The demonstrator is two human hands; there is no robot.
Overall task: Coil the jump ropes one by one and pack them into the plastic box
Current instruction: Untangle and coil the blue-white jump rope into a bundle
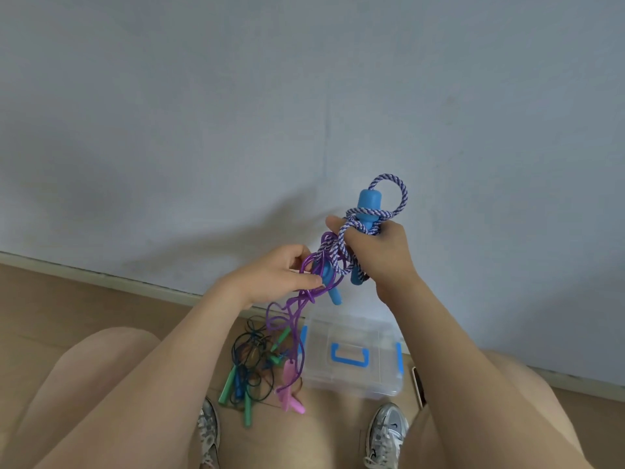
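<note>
My right hand (pixel 382 255) grips a blue-handled jump rope (pixel 369 206) with a blue-and-white braided cord looped around its handles, held up in front of the wall. A purple plastic rope (pixel 291 319) is tangled into that cord and hangs down to its pink handles (pixel 288 390) near the floor. My left hand (pixel 280 275) pinches the purple rope beside the second blue handle (pixel 333 289). The clear plastic box (pixel 355 357) with blue handle and latches sits closed on the floor below my hands.
A tangled pile of dark cords with green handles (pixel 250 367) lies on the wooden floor left of the box. My knees and both shoes (pixel 385 434) frame the floor area. A phone edge (pixel 418 384) lies right of the box. A pale wall stands ahead.
</note>
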